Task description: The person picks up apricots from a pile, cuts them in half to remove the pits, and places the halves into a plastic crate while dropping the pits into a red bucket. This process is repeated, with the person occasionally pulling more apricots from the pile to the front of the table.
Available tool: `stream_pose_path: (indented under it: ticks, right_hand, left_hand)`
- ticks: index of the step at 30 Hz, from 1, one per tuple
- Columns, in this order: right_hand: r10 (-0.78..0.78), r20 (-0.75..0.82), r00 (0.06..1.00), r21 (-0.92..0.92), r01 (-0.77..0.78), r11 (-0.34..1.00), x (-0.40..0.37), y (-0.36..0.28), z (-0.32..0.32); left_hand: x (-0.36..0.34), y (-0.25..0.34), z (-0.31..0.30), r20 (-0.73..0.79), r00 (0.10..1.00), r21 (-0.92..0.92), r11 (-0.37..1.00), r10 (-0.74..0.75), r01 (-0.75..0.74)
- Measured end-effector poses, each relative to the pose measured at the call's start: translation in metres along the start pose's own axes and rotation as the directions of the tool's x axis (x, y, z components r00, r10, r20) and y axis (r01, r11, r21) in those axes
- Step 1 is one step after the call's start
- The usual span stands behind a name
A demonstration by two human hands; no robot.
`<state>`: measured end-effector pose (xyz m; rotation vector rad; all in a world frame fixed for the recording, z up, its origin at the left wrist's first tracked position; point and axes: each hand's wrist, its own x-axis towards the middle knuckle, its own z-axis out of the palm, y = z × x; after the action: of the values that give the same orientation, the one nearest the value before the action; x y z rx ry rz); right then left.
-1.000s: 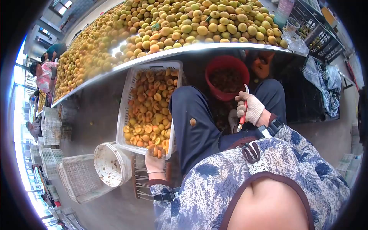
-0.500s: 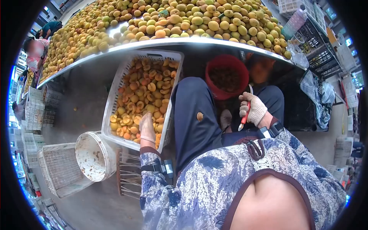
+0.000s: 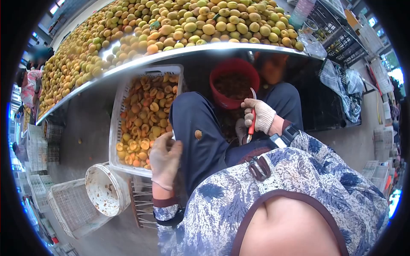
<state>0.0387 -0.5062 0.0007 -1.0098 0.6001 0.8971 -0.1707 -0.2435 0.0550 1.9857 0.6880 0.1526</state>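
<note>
My right hand (image 3: 261, 114), in a pale glove, is closed around a red-handled curved knife (image 3: 252, 121). Its curved metal blade points up, and a short metal tip shows below the fist. My left hand (image 3: 165, 158), also gloved, is by the near right edge of the white crate (image 3: 114, 128), next to my knee. The thumb and fingers are apart, and I see nothing between them. Halved apricots (image 3: 147, 113) fill the crate. A brown apricot stone (image 3: 198, 135) lies on my left thigh. Beyond my knees stands a red bucket (image 3: 216, 91) with brown stones inside.
Whole apricots (image 3: 200, 25) cover the metal-edged table (image 3: 205, 46) ahead. A white bucket (image 3: 92, 187) and an empty-looking basket (image 3: 64, 200) are on the floor at left, beside a slatted rack (image 3: 143, 202). Checked cloth (image 3: 335, 81) hangs at right. Another person (image 3: 32, 85) is at far left.
My left hand has come out of the apricot halves and back towards my knee, its fingers now apart. The view has shifted; my right hand keeps its hold on the knife.
</note>
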Motion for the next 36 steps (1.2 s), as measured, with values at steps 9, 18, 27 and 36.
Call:
stream_pose_path:
  ticks: [9,18,27,36]
  right_hand:
    - [-0.064,0.027,0.998,0.046,0.063,0.997,-0.013,-0.006,-0.015]
    - [-0.023,0.007,1.0,0.092,0.022,0.995,-0.016,-0.004,-0.021]
    - [0.105,0.216,0.971,-0.01,-0.106,0.994,-0.036,-0.003,-0.034]
    - [-0.079,0.111,0.991,0.146,0.062,0.987,-0.022,-0.005,-0.04]
  left_hand:
    - [0.005,0.063,0.035,0.24,0.824,0.61,0.581,0.514,-0.54]
    - [0.053,0.12,0.063,0.036,0.72,0.189,0.703,0.693,-0.686]
    - [0.052,0.117,0.071,0.01,0.865,-0.456,0.772,0.502,-0.443]
    - [0.025,0.055,0.016,-0.177,0.971,-0.401,0.889,0.16,-0.219]
